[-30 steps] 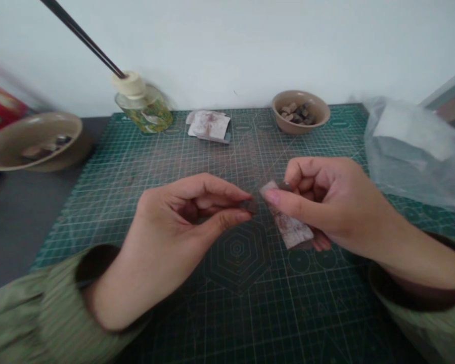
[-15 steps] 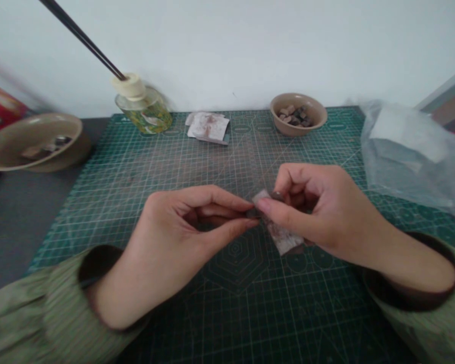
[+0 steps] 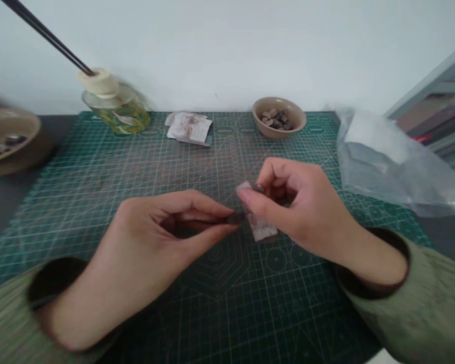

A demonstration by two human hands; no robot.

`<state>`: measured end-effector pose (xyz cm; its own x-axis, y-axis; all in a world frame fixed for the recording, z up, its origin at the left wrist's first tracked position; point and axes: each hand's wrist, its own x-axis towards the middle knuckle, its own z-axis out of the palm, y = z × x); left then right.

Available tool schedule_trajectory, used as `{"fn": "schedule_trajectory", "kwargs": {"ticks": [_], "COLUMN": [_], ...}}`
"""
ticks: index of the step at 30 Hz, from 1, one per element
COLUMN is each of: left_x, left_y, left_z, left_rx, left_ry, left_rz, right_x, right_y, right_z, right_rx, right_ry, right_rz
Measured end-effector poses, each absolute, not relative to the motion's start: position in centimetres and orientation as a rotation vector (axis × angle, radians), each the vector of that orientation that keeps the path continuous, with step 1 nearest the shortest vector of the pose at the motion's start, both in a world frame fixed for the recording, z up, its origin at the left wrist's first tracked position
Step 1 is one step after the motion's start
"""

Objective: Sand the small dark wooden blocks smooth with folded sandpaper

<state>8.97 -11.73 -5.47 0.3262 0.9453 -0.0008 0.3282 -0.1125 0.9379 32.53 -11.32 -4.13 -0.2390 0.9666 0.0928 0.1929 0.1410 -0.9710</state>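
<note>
Between the thumb and fingertips of my left hand is a small dark piece, mostly covered by the fingers. My right hand pinches a small folded strip of sandpaper, whitish with brownish stains, close beside that piece. Whether the strip touches it is too blurred to tell. Both hands are above the green cutting mat. At the back of the mat lies a stack of similar stained sheets. A small tan bowl holds several brown and grey chunks.
A reed diffuser bottle with dark sticks stands at the back left. Further left, a larger tan bowl holds small pieces. A clear plastic bag lies along the right side, and a white wall rises behind the mat.
The whole view has shifted, so the things on the mat and both hands appear further left. My hands keep their pinches, and a little more of the dark piece shows between them.
</note>
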Motion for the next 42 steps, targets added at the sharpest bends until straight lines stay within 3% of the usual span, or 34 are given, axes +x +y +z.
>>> {"fn": "schedule_trajectory", "kwargs": {"ticks": [7, 11, 23, 42], "left_x": [9.3, 9.2, 9.1, 8.9], "left_y": [-11.4, -11.4, -11.4, -11.8], "left_z": [-5.5, -5.6, -5.3, -5.1], "left_rx": [1.557, 1.511, 1.401, 1.491], "left_ry": [1.114, 1.115, 1.042, 1.022], "left_rz": [0.836, 0.848, 0.907, 0.920], "right_x": [32.8, 32.6, 33.1, 33.1], "right_y": [-11.2, -11.3, -12.4, -12.8], "right_z": [-4.1, -4.0, -4.6, -4.8], "right_rx": [-0.876, -0.931, -0.824, -0.563], "right_ry": [-1.359, -1.302, -1.522, -1.587], "right_rz": [1.578, 1.364, 1.137, 1.134]}}
